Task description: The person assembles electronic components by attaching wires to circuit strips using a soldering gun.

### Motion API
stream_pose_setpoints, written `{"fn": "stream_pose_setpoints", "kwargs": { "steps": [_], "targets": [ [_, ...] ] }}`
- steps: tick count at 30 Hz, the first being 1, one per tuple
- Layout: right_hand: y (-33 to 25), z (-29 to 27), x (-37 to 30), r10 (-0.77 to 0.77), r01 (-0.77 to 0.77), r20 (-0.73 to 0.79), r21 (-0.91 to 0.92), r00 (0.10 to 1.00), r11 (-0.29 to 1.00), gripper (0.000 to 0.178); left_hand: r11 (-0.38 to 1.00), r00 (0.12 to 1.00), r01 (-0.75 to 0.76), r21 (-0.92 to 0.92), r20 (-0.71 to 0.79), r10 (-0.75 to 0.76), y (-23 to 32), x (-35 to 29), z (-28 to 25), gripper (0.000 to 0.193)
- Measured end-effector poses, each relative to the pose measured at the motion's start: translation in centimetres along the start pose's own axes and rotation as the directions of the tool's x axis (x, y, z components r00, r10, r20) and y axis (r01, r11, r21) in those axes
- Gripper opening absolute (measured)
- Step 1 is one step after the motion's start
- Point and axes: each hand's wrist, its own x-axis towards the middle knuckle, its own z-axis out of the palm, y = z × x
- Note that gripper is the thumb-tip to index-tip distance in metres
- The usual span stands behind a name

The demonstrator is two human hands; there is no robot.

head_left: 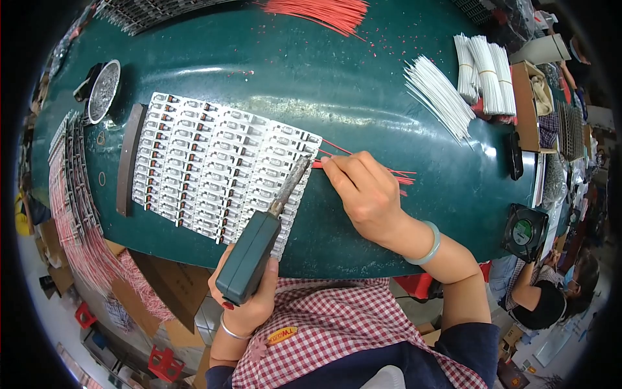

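Note:
My left hand (251, 303) is wrapped around a dark green soldering gun (248, 258). Its metal tip points up and right, to the right edge of a panel of small white electrical parts (223, 162); I cannot tell whether it touches. At that edge my right hand (368, 194), fingers pinched, holds a thin red wire, its end partly hidden by the fingertips. More red wires (403, 175) stick out past the hand to the right. The panel lies flat in rows, with a dark bar (131, 159) along its left side.
Loose white wires (440, 97) and bound white bundles (487, 74) lie at the far right. Red wires (317, 13) are heaped at the back. A round metal dish (103, 92) and wired panels (74, 175) stand left; a small black fan (525, 232) sits right. Another person (551, 295) is beyond.

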Motion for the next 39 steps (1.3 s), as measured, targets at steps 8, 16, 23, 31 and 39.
{"fn": "stream_pose_setpoints", "kwargs": {
  "steps": [8,16,23,31,39],
  "targets": [
    [-0.1,0.1,0.0,-0.009,0.009,0.020,-0.029,1.000,1.000,0.032,0.999,0.999,-0.022,0.031,0.040,0.021,0.2,0.1,0.2,0.020],
    [-0.2,-0.1,0.2,-0.015,0.016,0.022,-0.043,1.000,0.999,0.031,0.998,0.999,-0.036,0.059,0.037,0.034,-0.3,-0.5,0.0,0.019],
    [-0.2,0.0,0.1,-0.003,0.004,0.010,-0.043,1.000,0.999,0.031,1.000,1.000,-0.009,0.023,-0.028,0.010,-0.7,-1.4,-0.5,0.027],
    [-1.1,-0.2,-0.1,0.009,-0.007,-0.055,0.030,0.998,1.000,0.035,0.999,1.000,-0.008,0.034,-0.028,0.009,-1.3,-2.1,-0.7,0.027],
    [-1.1,0.2,-0.6,-0.019,0.019,-0.018,0.015,1.000,1.000,0.032,1.000,1.000,0.006,0.013,-0.003,-0.006,-1.3,-2.3,-0.8,0.024]
  ]
}}
